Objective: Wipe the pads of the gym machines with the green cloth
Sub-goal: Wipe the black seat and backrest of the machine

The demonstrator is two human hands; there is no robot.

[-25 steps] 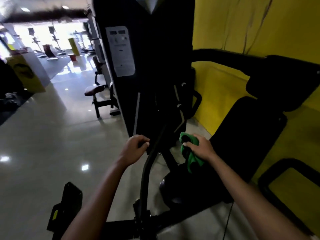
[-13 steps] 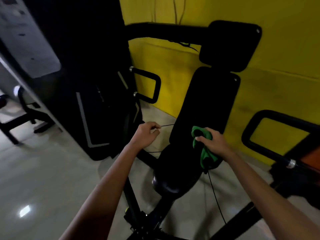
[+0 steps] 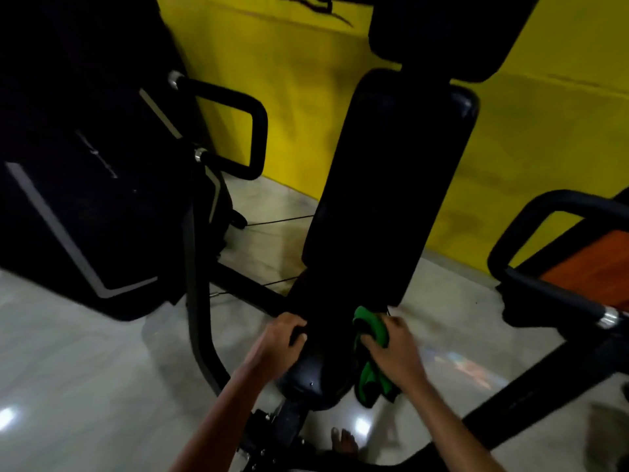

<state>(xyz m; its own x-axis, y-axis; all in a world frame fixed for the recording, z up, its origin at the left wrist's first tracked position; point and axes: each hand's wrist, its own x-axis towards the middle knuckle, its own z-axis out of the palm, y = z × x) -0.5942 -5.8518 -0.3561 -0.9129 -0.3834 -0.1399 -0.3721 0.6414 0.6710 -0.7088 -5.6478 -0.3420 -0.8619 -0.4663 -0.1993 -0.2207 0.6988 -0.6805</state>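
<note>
Your left hand [image 3: 279, 338] has a curled grip on the left edge of the black padded seat [image 3: 313, 379], so keep bracing there. Your right hand [image 3: 394, 349] clutches the bunched green cloth [image 3: 371, 335] at the base of the long black vinyl back pad [image 3: 391, 185]. I'd flatten it, then wipe upward in overlapping strokes.
</note>
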